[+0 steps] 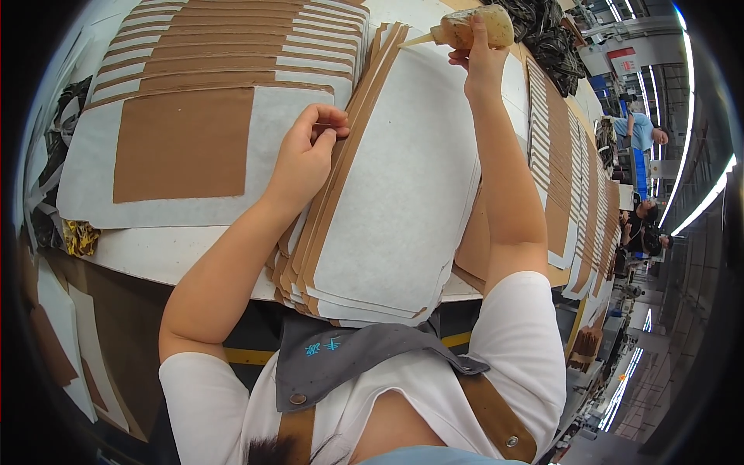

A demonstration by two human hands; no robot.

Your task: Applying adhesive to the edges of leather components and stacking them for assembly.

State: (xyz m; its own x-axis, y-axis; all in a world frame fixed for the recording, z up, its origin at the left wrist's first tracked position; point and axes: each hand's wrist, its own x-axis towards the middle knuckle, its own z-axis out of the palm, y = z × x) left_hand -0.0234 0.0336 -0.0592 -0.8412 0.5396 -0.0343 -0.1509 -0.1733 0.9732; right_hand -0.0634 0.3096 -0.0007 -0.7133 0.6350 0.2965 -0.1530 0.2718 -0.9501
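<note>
My right hand (482,66) grips a clear squeeze bottle (473,28) with yellowish residue inside. Its thin nozzle (417,40) points left, with the tip at the far left corner of the top white sheet (395,178). That sheet tops a stack of overlapping white and brown pieces (314,240), whose brown edges show in a fan along the left side. My left hand (314,143) rests at those brown edges, fingers curled with thumb and fingertips near each other. Whether anything is pinched between them cannot be made out.
Left of the stack lie overlapping white sheets with brown panels (184,143). More striped rows of panels (554,186) run along the right. Black crumpled plastic (546,43) sits at the far right. Boards (85,353) lean below the table's left edge. Other people (642,132) are in the background.
</note>
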